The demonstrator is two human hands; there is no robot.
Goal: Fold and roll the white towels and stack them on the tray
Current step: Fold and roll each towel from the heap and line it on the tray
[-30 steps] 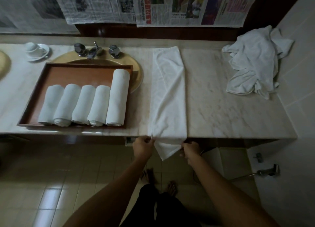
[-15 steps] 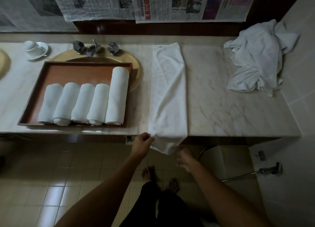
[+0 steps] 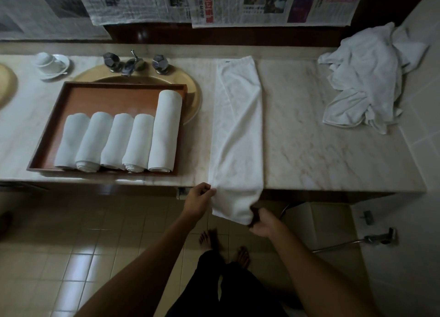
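Note:
A white towel (image 3: 238,131), folded into a long strip, lies across the marble counter (image 3: 321,154) with its near end hanging over the front edge. My left hand (image 3: 198,198) pinches the left edge of that hanging end at the counter's edge. My right hand (image 3: 264,223) holds the lower right corner of the hanging end from below. A brown wooden tray (image 3: 47,150) to the left holds several rolled white towels (image 3: 119,142) side by side; the rightmost roll is longer than the others.
A heap of loose white towels (image 3: 366,78) lies at the counter's back right by the tiled wall. The tray rests over a gold sink (image 3: 190,95) with taps (image 3: 134,63). A cup on a saucer (image 3: 51,63) stands back left. My bare feet show on the tiled floor.
My right hand let go of the towel's hanging end, dropped away, and now holds its lower right corner again. My left hand kept its pinch.

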